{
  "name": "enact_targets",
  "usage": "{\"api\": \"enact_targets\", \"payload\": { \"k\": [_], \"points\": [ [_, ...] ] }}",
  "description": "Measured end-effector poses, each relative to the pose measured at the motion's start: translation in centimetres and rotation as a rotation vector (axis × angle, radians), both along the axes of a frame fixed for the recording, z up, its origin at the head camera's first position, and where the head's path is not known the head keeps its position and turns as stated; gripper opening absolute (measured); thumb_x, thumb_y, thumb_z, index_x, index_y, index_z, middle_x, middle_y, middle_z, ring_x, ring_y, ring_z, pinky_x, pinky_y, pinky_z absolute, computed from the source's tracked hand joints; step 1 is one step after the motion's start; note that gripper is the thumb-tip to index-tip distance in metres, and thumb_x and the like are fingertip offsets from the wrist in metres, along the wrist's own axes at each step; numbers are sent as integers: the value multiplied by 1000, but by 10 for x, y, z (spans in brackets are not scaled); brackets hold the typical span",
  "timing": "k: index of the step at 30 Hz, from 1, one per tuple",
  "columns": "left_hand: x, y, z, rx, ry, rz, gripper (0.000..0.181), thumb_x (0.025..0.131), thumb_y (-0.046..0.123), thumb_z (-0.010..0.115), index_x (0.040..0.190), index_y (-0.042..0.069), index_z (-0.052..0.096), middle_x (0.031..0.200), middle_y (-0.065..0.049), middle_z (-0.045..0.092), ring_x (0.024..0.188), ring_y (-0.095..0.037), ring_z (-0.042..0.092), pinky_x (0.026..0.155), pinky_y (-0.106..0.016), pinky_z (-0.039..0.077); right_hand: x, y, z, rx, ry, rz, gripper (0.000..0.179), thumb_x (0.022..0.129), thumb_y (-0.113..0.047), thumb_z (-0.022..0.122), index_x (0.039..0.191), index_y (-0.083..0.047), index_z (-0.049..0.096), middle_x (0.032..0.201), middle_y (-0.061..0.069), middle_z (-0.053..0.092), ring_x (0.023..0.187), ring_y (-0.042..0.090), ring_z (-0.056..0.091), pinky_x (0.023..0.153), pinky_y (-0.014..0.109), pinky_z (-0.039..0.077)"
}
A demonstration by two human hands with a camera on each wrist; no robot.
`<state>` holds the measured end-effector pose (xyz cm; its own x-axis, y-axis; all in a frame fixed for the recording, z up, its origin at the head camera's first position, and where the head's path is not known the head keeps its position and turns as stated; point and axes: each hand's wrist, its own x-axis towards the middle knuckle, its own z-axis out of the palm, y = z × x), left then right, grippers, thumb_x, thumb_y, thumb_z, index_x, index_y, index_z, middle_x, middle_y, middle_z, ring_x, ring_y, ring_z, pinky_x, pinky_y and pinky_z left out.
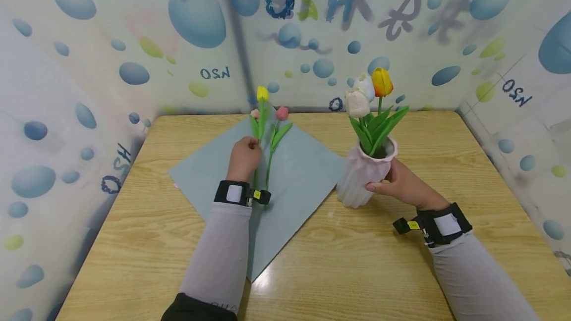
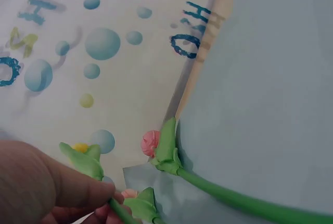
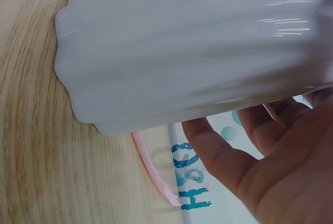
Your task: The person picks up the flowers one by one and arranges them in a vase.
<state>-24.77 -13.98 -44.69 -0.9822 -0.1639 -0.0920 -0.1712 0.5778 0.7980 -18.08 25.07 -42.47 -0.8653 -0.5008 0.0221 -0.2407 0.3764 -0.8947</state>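
Note:
My left hand (image 1: 245,157) pinches the stem of a yellow tulip (image 1: 262,93) between thumb and fingers, over a grey-blue paper sheet (image 1: 299,182). Two more tulips are on the sheet: a pink tulip (image 1: 282,113) to the right, and a paler pink tulip (image 1: 255,114) partly hidden behind the yellow one's leaves. To the right, a pale pink-white fluted vase (image 1: 357,177) holds white tulips (image 1: 358,102) and an orange-yellow tulip (image 1: 382,82). My right hand (image 1: 406,185) grips the vase's right side. In the right wrist view the vase's wavy base (image 3: 78,78) is seen close to the wood.
The wooden table (image 1: 357,271) meets a wall sheet (image 1: 169,73) printed with blue and green spots at its back edge. A pink strip (image 3: 151,172) lies beyond the vase in the right wrist view. The paper's near corner points towards me.

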Motion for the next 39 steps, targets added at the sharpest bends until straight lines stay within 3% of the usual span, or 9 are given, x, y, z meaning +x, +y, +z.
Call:
{"api": "enact_targets", "payload": {
  "k": [6,11,18,23,27,34,39],
  "points": [
    [1,0,5,68,27,12,35,107,18,54,136,0,60,133,-21,63,118,-34,60,98,-48,52,0,0,0,-5,-6,2,70,96,-6,72,153,-5,31,143,13,50,122,4,55,99,15,48],
    [3,3,9,159,54,34,35,107,17,55,137,0,60,130,-21,64,113,-33,62,92,-44,53,1,0,0,-1,-9,0,70,96,-6,71,153,-5,30,143,13,49,122,4,54,99,15,47],
    [0,5,9,454,80,65,38,106,14,59,140,-3,57,128,-17,61,111,-32,65,83,-30,61,1,1,-1,-6,-3,4,69,95,-5,71,152,-5,32,142,12,50,121,5,55,98,15,48],
    [-2,6,9,644,55,55,38,104,14,63,139,-1,57,120,-10,61,117,-34,64,81,-26,63,0,2,-2,2,9,4,69,95,-5,71,152,-5,32,142,11,51,122,4,55,99,15,47],
    [-3,7,10,713,30,52,34,104,14,63,135,1,58,115,-5,61,122,-35,62,82,-26,62,0,2,-2,4,7,5,69,96,-6,71,152,-5,33,142,12,51,122,5,55,99,15,47],
    [-4,9,10,786,42,75,31,103,10,64,131,1,57,109,-1,58,105,-18,61,82,-26,62,-1,2,-3,-3,8,9,68,95,-6,71,152,-5,33,142,12,51,122,6,55,99,16,47],
    [-4,12,11,817,53,85,20,103,9,65,122,6,60,108,0,59,113,-26,61,82,-27,62,-1,2,-3,-3,9,10,68,95,-6,71,152,-5,33,141,12,51,121,6,56,99,16,48]
  ]
}}
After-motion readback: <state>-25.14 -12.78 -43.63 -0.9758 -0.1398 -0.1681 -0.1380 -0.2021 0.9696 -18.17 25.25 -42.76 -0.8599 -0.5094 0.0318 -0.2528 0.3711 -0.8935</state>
